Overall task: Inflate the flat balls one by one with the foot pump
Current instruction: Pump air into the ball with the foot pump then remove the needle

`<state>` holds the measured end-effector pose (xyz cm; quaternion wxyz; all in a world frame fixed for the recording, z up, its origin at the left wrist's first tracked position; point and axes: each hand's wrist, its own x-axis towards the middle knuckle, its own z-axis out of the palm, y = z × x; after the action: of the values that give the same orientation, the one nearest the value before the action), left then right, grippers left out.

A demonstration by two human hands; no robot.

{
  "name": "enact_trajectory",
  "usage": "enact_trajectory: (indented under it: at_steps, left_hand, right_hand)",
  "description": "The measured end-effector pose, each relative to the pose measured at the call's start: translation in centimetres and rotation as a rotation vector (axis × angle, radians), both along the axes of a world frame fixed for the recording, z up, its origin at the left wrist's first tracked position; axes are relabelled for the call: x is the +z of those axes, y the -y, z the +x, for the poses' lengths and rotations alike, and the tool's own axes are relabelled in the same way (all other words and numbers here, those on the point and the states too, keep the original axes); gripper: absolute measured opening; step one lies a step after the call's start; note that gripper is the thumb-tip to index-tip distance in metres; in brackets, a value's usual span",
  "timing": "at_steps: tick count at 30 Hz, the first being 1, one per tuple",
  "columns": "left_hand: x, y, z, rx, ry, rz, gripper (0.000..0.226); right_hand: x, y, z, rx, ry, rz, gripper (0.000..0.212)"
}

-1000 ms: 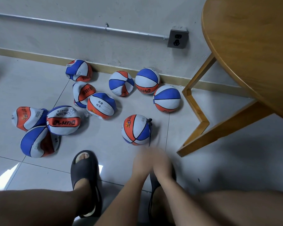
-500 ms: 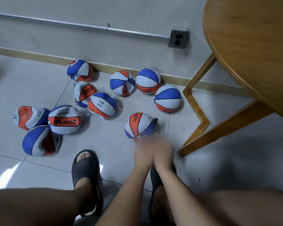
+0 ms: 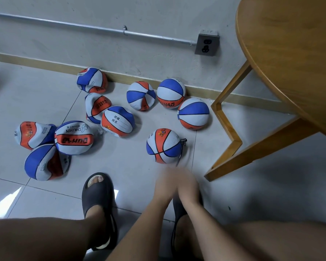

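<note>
A round table of honey-coloured wood (image 3: pixel 290 63) fills the upper right, its angled wooden leg (image 3: pixel 231 117) standing on pale grey floor tiles (image 3: pixel 36 95). On the grey plaster wall (image 3: pixel 139 12), a thin metal conduit pipe (image 3: pixel 83 27) runs into a grey outlet box (image 3: pixel 207 44) with 2 sockets. A wooden skirting board (image 3: pixel 36 63) lines the wall's foot.

Matt, finely pebbled rubber on balls (image 3: pixel 163 146); glossy, smooth glazed floor tiles (image 3: pixel 36 95) with glare patches; matt, rough plaster wall (image 3: pixel 139 16); dull grey metal conduit (image 3: pixel 83 27) and socket plate (image 3: pixel 207 44); smooth, satin-varnished wooden table (image 3: pixel 294 53); matt black moulded slipper (image 3: pixel 99 194), rubber or foam.
</note>
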<state>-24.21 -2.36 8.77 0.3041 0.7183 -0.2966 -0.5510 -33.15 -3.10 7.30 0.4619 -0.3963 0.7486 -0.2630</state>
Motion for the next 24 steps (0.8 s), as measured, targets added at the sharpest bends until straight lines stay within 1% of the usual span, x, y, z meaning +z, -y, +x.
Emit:
enact_trajectory:
  at_steps: [4, 7, 10, 13, 17, 20, 24]
  left_hand:
    - [-2.2, -1.3, 0.0, -0.085, 0.027, 0.109, 0.051]
    - [-2.4, -1.2, 0.2, -0.098, 0.041, 0.127, 0.051]
    - [-0.7, -0.4, 0.2, -0.039, 0.06, 0.049, 0.046]
    - [2.2, 1.0, -0.3, 0.071, 0.035, -0.078, 0.037]
    - [4.8, 3.5, -0.2, 0.166, 0.002, -0.201, 0.04]
    - [4.9, 3.8, -0.3, 0.159, -0.012, -0.219, 0.041]
    - [3.7, 2.4, -0.6, 0.118, -0.029, -0.164, 0.041]
  right_hand:
    - [-1.6, -1.5, -0.8, 0.052, -0.038, 0.089, 0.044]
    - [-1.7, -1.3, -0.9, 0.073, -0.051, 0.121, 0.045]
    - [-0.7, -0.2, -0.2, 0.035, -0.039, 0.06, 0.047]
    - [1.6, 1.6, 0.9, -0.057, -0.014, -0.091, 0.047]
    - [4.8, 4.0, 1.9, -0.119, 0.005, -0.24, 0.05]
    - [4.9, 4.0, 1.8, -0.132, 0.02, -0.26, 0.049]
    - [3.3, 2.5, 1.3, -0.129, 0.053, -0.194, 0.042]
